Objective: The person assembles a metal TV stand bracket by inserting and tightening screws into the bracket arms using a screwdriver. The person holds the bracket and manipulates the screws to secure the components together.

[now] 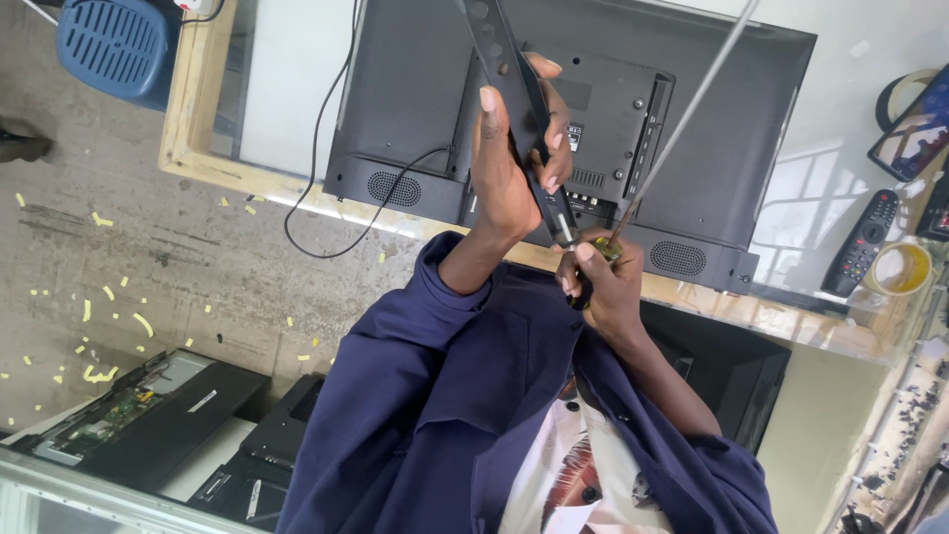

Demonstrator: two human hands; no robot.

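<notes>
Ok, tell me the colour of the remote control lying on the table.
Black remote control, with one red button at its top; the head view shows it.

Television face down on the surface, hands above it

The television (pixel 593 109) lies on the surface (pixel 287 89); a bracket (pixel 514 89) in the left hand (pixel 509 158) crosses over it, a screwdriver (pixel 672 129) in the right hand (pixel 603 282) beside it, a remote control (pixel 862 242) further right.

bracket (pixel 486 30): top cut off | screwdriver (pixel 682 114): tip beyond frame | handle hidden

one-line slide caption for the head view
Left hand grips a black bracket while right hand holds a screwdriver above a face-down television.
</notes>
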